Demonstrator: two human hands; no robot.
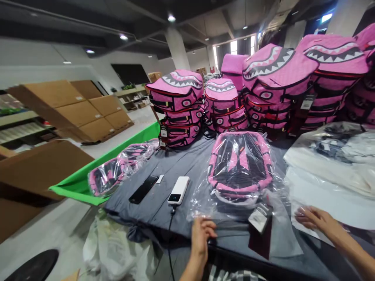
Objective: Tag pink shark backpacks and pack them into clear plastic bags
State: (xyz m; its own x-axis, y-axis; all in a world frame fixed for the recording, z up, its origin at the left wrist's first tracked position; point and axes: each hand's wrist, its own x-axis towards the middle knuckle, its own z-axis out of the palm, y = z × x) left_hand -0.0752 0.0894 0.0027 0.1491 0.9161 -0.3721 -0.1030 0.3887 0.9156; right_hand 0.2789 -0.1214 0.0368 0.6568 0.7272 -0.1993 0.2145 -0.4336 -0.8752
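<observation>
A pink and black backpack (239,166) lies flat inside a clear plastic bag (202,203) on the grey-covered table (175,171), its hang tag (259,218) at the near end. My left hand (202,234) rests at the bag's open near edge, fingers curled onto the plastic. My right hand (312,217) lies to the right, fingers bent down on a stack of clear and white plastic bags (328,187). What either hand holds, if anything, is not clear.
Stacks of pink shark-mouth backpacks (272,86) fill the table's far side. A white power bank (179,190) with a cable and a black phone (143,189) lie left. Another bagged backpack (117,173) rests in a green bin (79,183). Cardboard boxes (73,109) stand left.
</observation>
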